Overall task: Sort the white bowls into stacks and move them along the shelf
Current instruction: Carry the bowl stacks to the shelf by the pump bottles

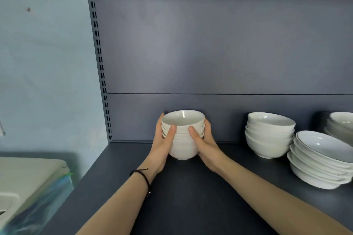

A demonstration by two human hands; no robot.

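Note:
A stack of small white bowls (182, 147) stands on the dark grey shelf (191, 192), close to the back panel. My left hand (163, 144) wraps its left side and my right hand (205, 145) wraps its right side, thumbs pressed on the front. Whether the stack's foot touches the shelf or hangs just above it, I cannot tell. To the right stands a second stack of wider white bowls (269, 135). A stack of shallow rimmed bowls (321, 160) leans nearer the front right. Another white stack (342, 126) is cut off by the right edge.
The shelf's left upright (101, 74) with slots stands beside a pale blue wall. Lower left, below the shelf, lies a pale box (28, 183) with a bluish plastic cover. A black cord circles my left wrist (141, 175).

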